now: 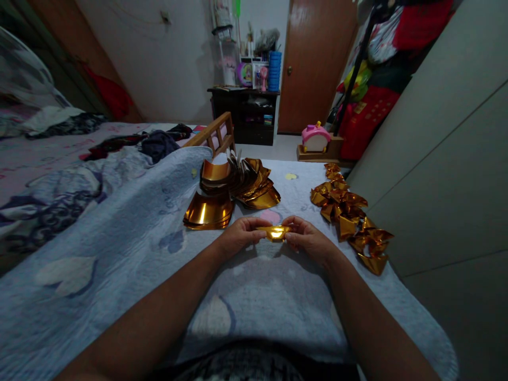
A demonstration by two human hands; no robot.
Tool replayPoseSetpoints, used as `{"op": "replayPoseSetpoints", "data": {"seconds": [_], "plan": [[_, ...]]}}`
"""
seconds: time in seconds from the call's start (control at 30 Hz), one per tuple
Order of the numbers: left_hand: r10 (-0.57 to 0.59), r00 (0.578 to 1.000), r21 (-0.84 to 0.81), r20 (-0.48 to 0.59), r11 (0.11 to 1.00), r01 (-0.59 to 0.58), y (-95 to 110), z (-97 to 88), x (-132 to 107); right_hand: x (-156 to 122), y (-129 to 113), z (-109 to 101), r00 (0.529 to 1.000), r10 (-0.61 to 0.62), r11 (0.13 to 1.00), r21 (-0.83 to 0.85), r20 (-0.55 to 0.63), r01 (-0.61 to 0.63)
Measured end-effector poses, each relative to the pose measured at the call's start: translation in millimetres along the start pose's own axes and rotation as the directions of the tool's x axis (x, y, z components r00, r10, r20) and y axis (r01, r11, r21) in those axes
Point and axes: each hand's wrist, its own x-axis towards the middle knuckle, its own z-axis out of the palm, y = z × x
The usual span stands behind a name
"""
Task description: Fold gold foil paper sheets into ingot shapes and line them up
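Note:
A small folded piece of shiny gold paper [277, 233] is held level over the blanket, between my two hands. My left hand [243, 234] pinches its left end with thumb and fingers. At the right end, my right hand [305, 238] grips it the same way. Just beyond my left hand lie fanned stacks of flat gold sheets [210, 210], with more gold sheets [257, 190] curling up beside them. To the right of my right hand runs a row of folded gold paper pieces [349, 225], heaped against each other.
A pale blue blanket [270, 307] with heart shapes covers the bed. A wooden bed rail [214, 132] stands at the far left edge. A pink toy clock [316, 138] sits beyond the bed. A white cabinet [444, 159] rises close on the right. Rumpled clothes [159, 145] lie left.

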Motion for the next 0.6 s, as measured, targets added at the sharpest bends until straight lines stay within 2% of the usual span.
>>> {"op": "replayPoseSetpoints", "data": {"seconds": [0.17,0.4,0.6], "plan": [[-0.013,1.0,-0.054,0.024,0.998,0.014,-1.2,-0.8,0.6,-1.0,-3.2,0.8,1.0,0.023,1.0,0.005,0.01,-0.023],[-0.112,0.991,-0.144,0.076,0.982,0.122,-3.1,-2.9,1.6,-2.7,-4.5,1.7,0.999,0.042,0.999,0.013,0.028,-0.042],[-0.114,0.985,-0.191,0.129,0.972,0.137,-2.2,-3.4,1.0,-2.4,-5.4,3.4,0.998,0.044,0.999,0.02,0.036,-0.045]]}}
